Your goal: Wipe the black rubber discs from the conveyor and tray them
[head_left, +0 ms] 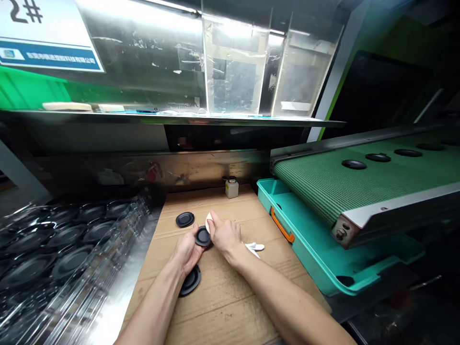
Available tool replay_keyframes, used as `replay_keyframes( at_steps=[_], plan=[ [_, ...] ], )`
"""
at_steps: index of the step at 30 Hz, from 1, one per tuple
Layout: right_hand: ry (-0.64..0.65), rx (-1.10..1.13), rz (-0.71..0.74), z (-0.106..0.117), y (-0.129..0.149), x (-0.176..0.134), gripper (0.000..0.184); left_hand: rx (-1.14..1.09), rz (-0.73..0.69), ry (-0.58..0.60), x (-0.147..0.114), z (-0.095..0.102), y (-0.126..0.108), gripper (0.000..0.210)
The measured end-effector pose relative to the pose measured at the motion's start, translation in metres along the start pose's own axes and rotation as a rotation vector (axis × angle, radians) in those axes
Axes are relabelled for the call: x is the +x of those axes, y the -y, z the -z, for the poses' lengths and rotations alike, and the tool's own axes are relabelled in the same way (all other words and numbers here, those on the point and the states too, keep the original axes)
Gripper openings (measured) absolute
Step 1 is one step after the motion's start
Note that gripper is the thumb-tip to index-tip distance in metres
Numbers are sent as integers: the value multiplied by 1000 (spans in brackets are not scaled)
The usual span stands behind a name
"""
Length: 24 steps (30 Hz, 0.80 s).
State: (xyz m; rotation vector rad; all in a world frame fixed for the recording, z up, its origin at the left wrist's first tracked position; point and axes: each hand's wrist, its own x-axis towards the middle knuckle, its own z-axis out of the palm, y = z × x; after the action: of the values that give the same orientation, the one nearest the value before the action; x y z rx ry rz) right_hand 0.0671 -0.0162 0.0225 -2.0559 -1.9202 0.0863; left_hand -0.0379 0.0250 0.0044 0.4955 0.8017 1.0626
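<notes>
While reaching forward over cardboard sheet (224,299), cradling black round cover (202,236) in left hand (187,250) with palm turned up; pinching cream pad (208,222) in right hand (226,236) with back uppermost, at cover's edge.

Between the near black disc (191,280) and the right forearm (280,292), a hand could pass over the cardboard (223,302). At the far end, a small bottle (232,189) blocks; on the right, a teal bin (323,251).
</notes>
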Motion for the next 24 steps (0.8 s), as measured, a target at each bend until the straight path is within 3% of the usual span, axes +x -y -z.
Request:
replay_keyframes(
  at_steps=[4, 8, 12, 17, 24],
  plan=[
    [-44, 3, 95, -2, 1, -3, 45, -26, 20, -3, -1, 0, -1, 26],
    [-38, -4, 19, -2, 2, -5, 47, 0, 14, -6, -3, 0, -1, 26],
    [-55, -1, 134, 1, -1, -3, 45, 12, 19, 30, -4, 1, -3, 25],
    [-88, 41, -88, 17, -33, 12, 44, -17, -15, 13, -10, 3, -14, 28],
    [-78, 131, -245, 7, -81, 22, 46, -129, 34, 209, -26, 4, -26, 30]
  ],
)
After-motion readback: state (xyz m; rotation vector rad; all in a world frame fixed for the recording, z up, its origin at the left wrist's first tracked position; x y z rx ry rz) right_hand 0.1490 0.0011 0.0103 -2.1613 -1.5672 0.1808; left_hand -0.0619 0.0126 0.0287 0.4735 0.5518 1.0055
